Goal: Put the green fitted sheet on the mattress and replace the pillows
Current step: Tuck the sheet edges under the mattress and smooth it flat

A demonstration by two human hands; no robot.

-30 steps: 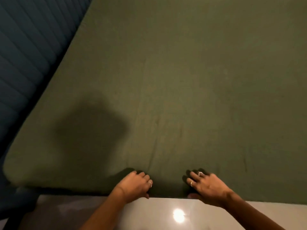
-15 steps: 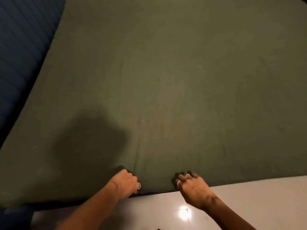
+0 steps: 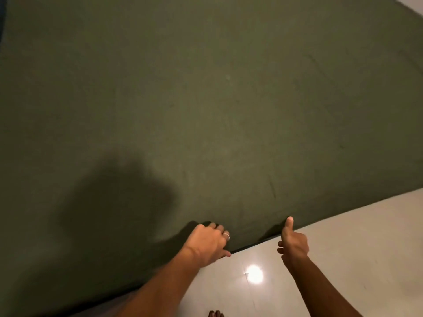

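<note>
The green fitted sheet (image 3: 206, 99) lies stretched flat over the mattress and fills most of the view. My left hand (image 3: 207, 243) sits on the near edge, its fingers curled onto the sheet and its thumb along the edge line. A little to the right, my right hand (image 3: 294, 244) is at the same edge. Its thumb lies up on the sheet and its fingers curl below the edge. No pillow is in view.
Glossy pale floor tiles (image 3: 343, 259) run along the bed's near side, with a lamp's bright reflection between my forearms. My toes (image 3: 215, 313) show at the bottom edge. A sliver of the dark blue headboard (image 3: 1, 21) sits far left.
The view has swung right, so the headboard has nearly left the frame. My right hand has turned from fingers spread on the sheet to thumb on top with fingers curled below. My left hand stays at the edge.
</note>
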